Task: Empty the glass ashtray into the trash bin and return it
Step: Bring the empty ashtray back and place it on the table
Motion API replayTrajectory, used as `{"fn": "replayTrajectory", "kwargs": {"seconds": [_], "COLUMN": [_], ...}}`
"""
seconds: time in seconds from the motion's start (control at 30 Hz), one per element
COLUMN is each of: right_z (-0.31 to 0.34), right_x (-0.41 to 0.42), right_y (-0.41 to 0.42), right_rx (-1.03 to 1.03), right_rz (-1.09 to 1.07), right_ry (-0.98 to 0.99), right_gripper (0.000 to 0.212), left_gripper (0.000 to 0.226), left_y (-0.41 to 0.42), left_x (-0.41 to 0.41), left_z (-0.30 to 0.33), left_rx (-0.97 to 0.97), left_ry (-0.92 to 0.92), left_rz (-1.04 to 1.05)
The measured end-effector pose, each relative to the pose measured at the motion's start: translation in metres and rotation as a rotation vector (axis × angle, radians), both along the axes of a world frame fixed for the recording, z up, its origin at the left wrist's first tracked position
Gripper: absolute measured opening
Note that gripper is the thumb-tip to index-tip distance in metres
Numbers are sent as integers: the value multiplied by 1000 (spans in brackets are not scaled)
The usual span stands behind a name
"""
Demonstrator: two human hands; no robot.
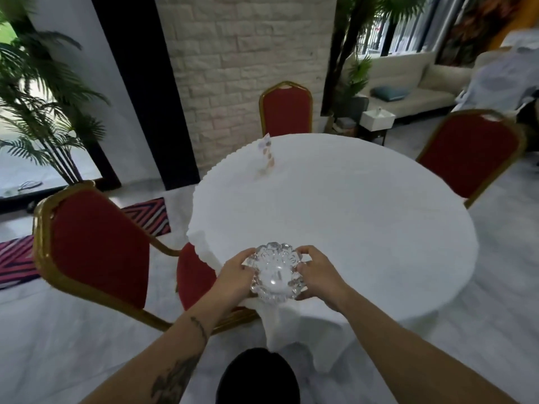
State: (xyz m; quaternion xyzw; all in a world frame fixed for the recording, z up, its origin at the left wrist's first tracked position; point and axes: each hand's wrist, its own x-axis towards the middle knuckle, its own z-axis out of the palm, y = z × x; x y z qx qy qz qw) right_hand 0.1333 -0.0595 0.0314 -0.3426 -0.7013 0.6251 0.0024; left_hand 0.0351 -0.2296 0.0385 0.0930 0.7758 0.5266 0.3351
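A clear, scalloped glass ashtray (pixel 275 272) is at the near edge of the round table with a white cloth (pixel 364 217). My left hand (pixel 234 277) grips its left rim and my right hand (pixel 316 272) grips its right rim. Whether the ashtray rests on the cloth or is just above it I cannot tell. Its bowl looks pale and I cannot make out any contents. No trash bin shows clearly in this view.
Red chairs with gold frames stand at the left (pixel 96 249), behind the table (pixel 285 109) and at the right (pixel 472 153). A small card stand (pixel 267 154) sits on the far side of the table. A white box (pixel 377 119) stands near a sofa (pixel 414 86).
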Motion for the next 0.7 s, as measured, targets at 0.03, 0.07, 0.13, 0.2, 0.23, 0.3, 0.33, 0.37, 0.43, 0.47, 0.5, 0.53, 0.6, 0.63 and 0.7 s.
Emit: {"fn": "replayTrajectory", "kwargs": {"seconds": [0.03, 0.07, 0.13, 0.2, 0.23, 0.3, 0.33, 0.37, 0.43, 0.47, 0.5, 0.53, 0.6, 0.63, 0.7], "right_z": [-1, -2, -6, -12, -15, -22, -26, -30, -38, -41, -45, -48, -55, -57, -63], "right_x": [-4, -7, -15, -22, -26, -34, -38, -43, -52, -55, -59, -61, -67, -69, -73], "right_y": [15, 30, 60, 87, 99, 121, 131, 142, 159, 166, 173, 178, 188, 191, 196], "right_rx": [12, 23, 40, 47, 48, 51, 54, 57, 58, 56, 52, 49, 54, 68, 90], "right_rz": [-2, -6, -15, -13, -11, -9, -8, -11, -21, -22, -21, -18, -12, -5, 13], "right_ry": [-11, -21, -37, -58, -66, -79, -87, -96, -114, -122, -128, -134, -143, -147, -158], "right_gripper": [33, 34, 35, 38, 39, 41, 42, 45, 51, 53, 55, 58, 63, 64, 68], "left_gripper": [50, 47, 45, 45, 45, 46, 46, 47, 47, 47, 49, 51, 56, 59, 64], "left_y": [15, 30, 62, 92, 106, 132, 143, 153, 171, 179, 185, 191, 200, 204, 212], "left_x": [-1, -2, -6, -11, -14, -21, -23, -26, -31, -34, -36, -38, -42, -44, -46], "left_z": [0, -1, -2, -8, -12, -21, -27, -33, -41, -45, -49, -52, -59, -60, -63], "left_rx": [21, 42, 62, 53, 39, 16, 4, -10, -39, -52, -65, -74, -92, -94, -94], "left_ry": [-28, -56, -108, -134, -136, -146, -143, -137, -120, -112, -106, -99, -90, -87, -81], "left_rz": [20, 43, 84, 98, 99, 102, 102, 96, 75, 69, 68, 68, 69, 67, 64]}}
